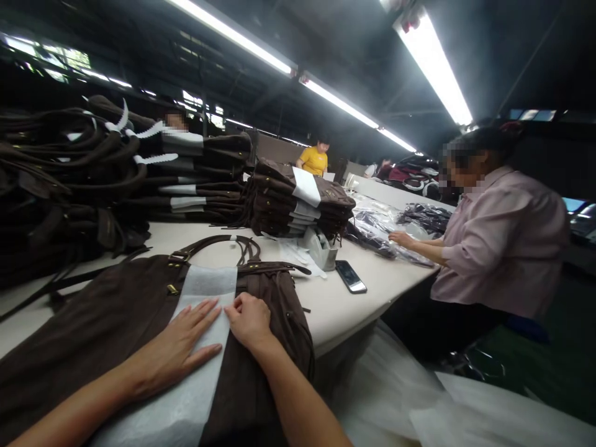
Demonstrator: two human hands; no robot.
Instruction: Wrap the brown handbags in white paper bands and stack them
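Note:
A dark brown handbag (125, 295) lies flat on the table in front of me, its looped handle (218, 241) pointing away. Across its middle runs a white wrapping sheet (205, 282). My left hand (189, 338) rests flat on that sheet, fingers stretched out. Beside it, my right hand (249, 320) has its fingers curled and pressed together at the sheet's right edge. Whatever those fingertips pinch, if anything, is hidden.
Stacks of wrapped brown bags (302, 198) stand behind, with more bags (56, 186) at left. A tape dispenser (321, 248) and a phone (351, 277) lie on the white table (344, 316). At right, a co-worker (503, 230) handles plastic-covered goods (377, 226).

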